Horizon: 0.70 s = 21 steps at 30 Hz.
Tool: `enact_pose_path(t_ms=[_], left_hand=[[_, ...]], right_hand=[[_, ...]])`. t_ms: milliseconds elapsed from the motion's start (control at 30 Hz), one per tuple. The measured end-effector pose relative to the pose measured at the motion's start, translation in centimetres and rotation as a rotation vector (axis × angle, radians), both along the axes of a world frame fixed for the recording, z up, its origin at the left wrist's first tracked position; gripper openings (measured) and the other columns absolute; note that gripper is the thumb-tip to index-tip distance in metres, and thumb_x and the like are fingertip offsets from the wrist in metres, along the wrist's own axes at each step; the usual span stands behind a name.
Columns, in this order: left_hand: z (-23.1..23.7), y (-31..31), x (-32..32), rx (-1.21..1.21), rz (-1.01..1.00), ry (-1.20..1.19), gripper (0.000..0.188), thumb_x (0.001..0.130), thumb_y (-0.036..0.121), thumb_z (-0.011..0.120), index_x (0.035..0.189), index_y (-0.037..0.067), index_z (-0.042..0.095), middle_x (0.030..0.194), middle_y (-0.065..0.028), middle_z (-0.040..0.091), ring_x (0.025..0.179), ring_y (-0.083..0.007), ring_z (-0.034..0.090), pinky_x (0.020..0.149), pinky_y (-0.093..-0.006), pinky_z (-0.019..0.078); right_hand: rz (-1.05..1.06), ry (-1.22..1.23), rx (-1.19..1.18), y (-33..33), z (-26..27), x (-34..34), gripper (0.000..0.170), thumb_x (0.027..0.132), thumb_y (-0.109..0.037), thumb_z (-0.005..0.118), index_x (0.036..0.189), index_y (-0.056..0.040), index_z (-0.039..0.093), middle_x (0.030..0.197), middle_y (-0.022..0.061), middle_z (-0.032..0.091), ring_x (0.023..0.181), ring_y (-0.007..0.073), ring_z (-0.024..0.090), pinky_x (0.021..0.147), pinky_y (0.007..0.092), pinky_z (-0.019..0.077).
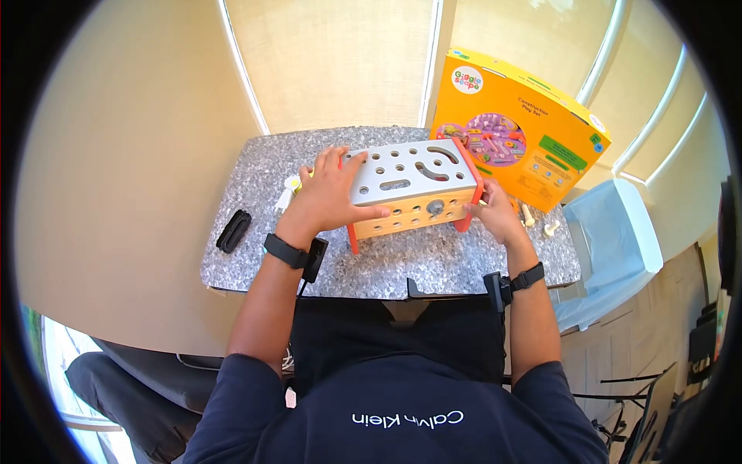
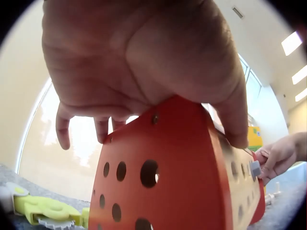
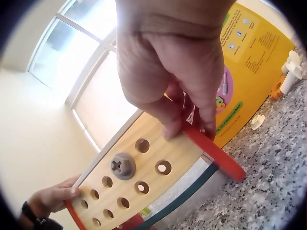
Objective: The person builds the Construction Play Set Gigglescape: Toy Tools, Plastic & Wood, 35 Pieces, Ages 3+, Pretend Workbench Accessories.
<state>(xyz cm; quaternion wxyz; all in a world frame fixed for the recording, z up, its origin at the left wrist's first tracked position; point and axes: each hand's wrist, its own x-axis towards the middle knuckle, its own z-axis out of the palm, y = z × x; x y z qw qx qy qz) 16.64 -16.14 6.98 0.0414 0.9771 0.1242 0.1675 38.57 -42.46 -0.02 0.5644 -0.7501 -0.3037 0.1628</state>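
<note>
A toy workbench [image 1: 421,216] has a grey top with holes and slots, wooden sides with round holes and red end panels. My left hand [image 1: 328,193] grips its left end from above, thumb along the front side and fingers across the top. My right hand [image 1: 495,213] pinches the right red end panel [image 3: 216,153], thumb on the front side and fingers behind the panel. A grey screw [image 3: 123,166] with a cross slot sits in a hole of the front side. The workbench stands tilted in the right wrist view, with a dark green strip [image 3: 184,197] beneath it.
A yellow Construction Play Set box [image 1: 495,116] stands behind on the speckled grey table [image 1: 355,267]. Pale screw pieces [image 1: 551,228] lie to the right, a yellow-green toy piece [image 2: 45,208] to the left. A black folded item [image 1: 233,230] lies near the left edge; a light-blue covered chair [image 1: 618,232] is at right.
</note>
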Motion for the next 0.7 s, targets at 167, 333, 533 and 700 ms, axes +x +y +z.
enact_pose_path(t_ms=[167, 333, 533, 700], left_hand=[[-0.9, 0.1, 0.2, -0.118, -0.076, -0.107, 0.097, 0.075, 0.07, 0.077, 0.148, 0.01, 0.053, 0.149, -0.0257, 0.042, 0.14, -0.0426, 0.039, 0.112, -0.0565, 0.039], [-1.1, 0.0, 0.3, -0.128, -0.088, -0.146, 0.096, 0.073, 0.067, 0.08, 0.145, 0.008, 0.054, 0.148, -0.0271, 0.042, 0.138, -0.0435, 0.041, 0.111, -0.0547, 0.0421], [-1.7, 0.1, 0.4, -0.136, -0.106, -0.216, 0.088, 0.08, 0.063, 0.077, 0.144, 0.007, 0.054, 0.147, -0.0277, 0.043, 0.138, -0.0442, 0.04, 0.112, -0.0535, 0.0403], [-2.0, -0.2, 0.4, -0.247, -0.103, -0.244, 0.069, 0.093, 0.053, 0.068, 0.143, 0.008, 0.056, 0.148, -0.027, 0.043, 0.139, -0.0439, 0.039, 0.116, -0.052, 0.0358]], right_hand=[[0.021, 0.047, 0.03, -0.2, -0.3, 0.3, 0.06, 0.086, 0.007, 0.073, 0.14, 0.0057, 0.048, 0.14, 0.0162, 0.052, 0.13, 0.0272, 0.056, 0.109, 0.037, 0.0477], [0.029, 0.092, 0.052, -0.5, -0.2, 0.2, 0.06, 0.088, 0.005, 0.073, 0.141, 0.0045, 0.047, 0.136, 0.0146, 0.057, 0.125, 0.0254, 0.059, 0.106, 0.0369, 0.0497], [0.072, 0.005, -0.005, -1.3, 0.7, -0.3, 0.059, 0.088, 0.0, 0.076, 0.14, -0.0006, 0.05, 0.127, 0.0117, 0.061, 0.111, 0.0203, 0.061, 0.097, 0.035, 0.053], [0.066, 0.007, -0.074, -4.5, 0.8, 1.3, 0.037, 0.088, -0.003, 0.076, 0.122, -0.0043, 0.061, 0.104, 0.0043, 0.066, 0.096, 0.0179, 0.065, 0.086, 0.034, 0.0555]])
